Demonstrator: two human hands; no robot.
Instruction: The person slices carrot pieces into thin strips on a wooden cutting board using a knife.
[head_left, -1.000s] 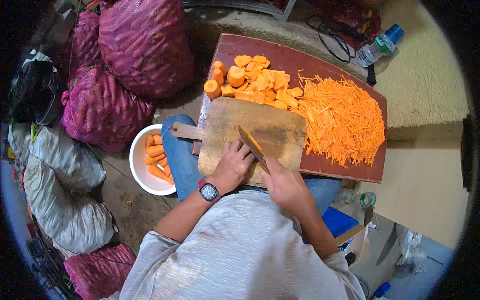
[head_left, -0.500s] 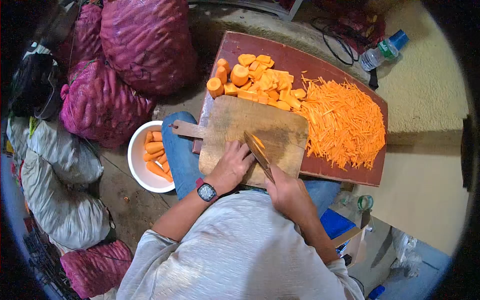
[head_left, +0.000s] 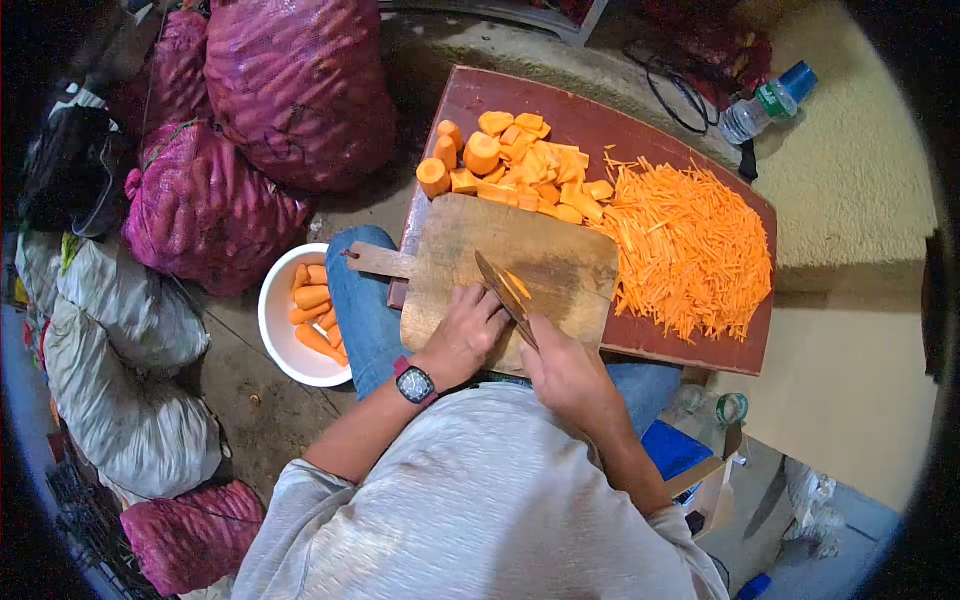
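My right hand (head_left: pixel 562 368) is closed around the handle of a knife (head_left: pixel 502 288), whose blade slants up and left across the wooden cutting board (head_left: pixel 440 235). A few thin carrot strips (head_left: pixel 518 284) lie just right of the blade. Against the blade's left side, my left hand (head_left: pixel 468 332) presses down with curled fingers; whatever is under them is hidden. Past the board's far edge sit carrot chunks and slices (head_left: pixel 540 165). A large heap of shredded carrot (head_left: pixel 690 245) spreads to the right on the reddish-brown tabletop (head_left: pixel 590 110).
A white bowl (head_left: pixel 275 335) of peeled carrots stands on the floor at left. Pink mesh sacks (head_left: pixel 295 90) and white sacks (head_left: pixel 140 405) crowd the left side. A plastic bottle (head_left: pixel 750 115) lies on the ledge at upper right, near a black cable (head_left: pixel 665 75).
The knife has shifted slightly left toward my left fingers, and its blade now shows edge-on more. My right hand moved a little left with it. My left hand stays nearly in place.
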